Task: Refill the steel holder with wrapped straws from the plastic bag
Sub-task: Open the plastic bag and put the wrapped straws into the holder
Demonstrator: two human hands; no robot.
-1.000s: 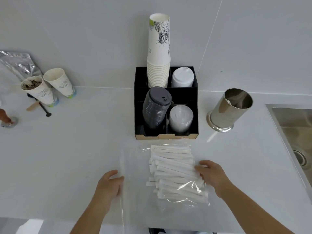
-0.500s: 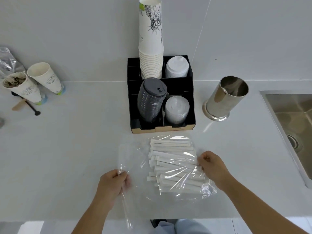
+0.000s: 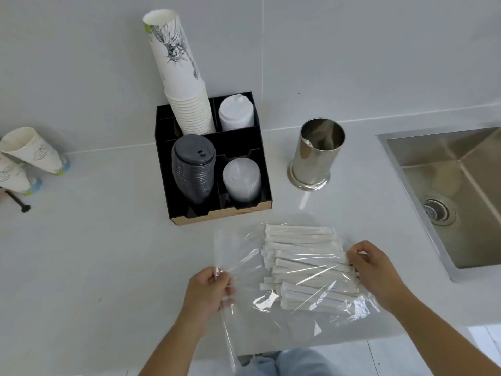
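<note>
Wrapped straws [image 3: 306,264] inside plastic bag [image 3: 244,256]; steel holder [image 3: 315,156] empty.

From lying flat under open palms, the plastic bag [image 3: 244,256] now has its left edge pinched by the left hand [image 3: 208,291] while the right hand [image 3: 372,270] grips its right side.
</note>
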